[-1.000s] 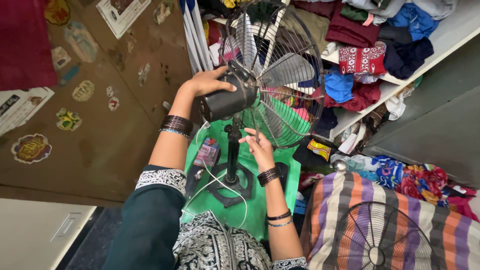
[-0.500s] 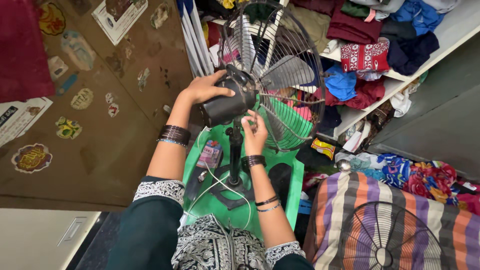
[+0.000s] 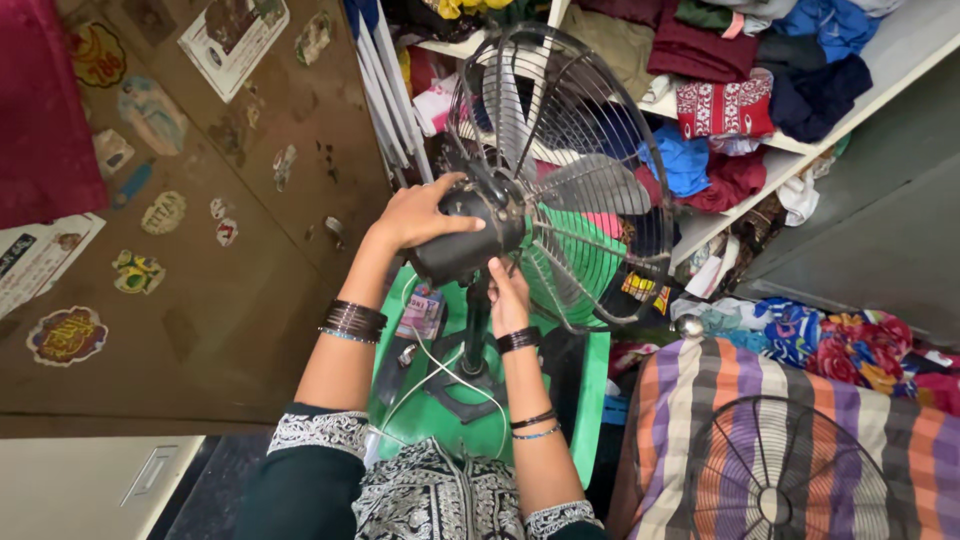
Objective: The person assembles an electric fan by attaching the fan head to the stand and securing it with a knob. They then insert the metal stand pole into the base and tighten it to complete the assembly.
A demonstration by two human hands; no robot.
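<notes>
A table fan (image 3: 540, 190) stands on a green stool (image 3: 575, 385), its wire cage (image 3: 590, 130) just beyond the fingers. The left hand (image 3: 420, 212) wraps over the black motor housing (image 3: 465, 235), fingers curled onto it. The right hand (image 3: 508, 300) presses up beneath the housing beside the stand pole (image 3: 477, 330); its grip cannot be told.

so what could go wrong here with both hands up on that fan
1. The fan stands on a thin pole on a green stool; the left hand pressing on the motor housing could tip it.
2. The front grille lies apart on the striped bedding, so the blades look exposed near the right hand.
3. The white cord trails loose by the base and might snag.
</notes>
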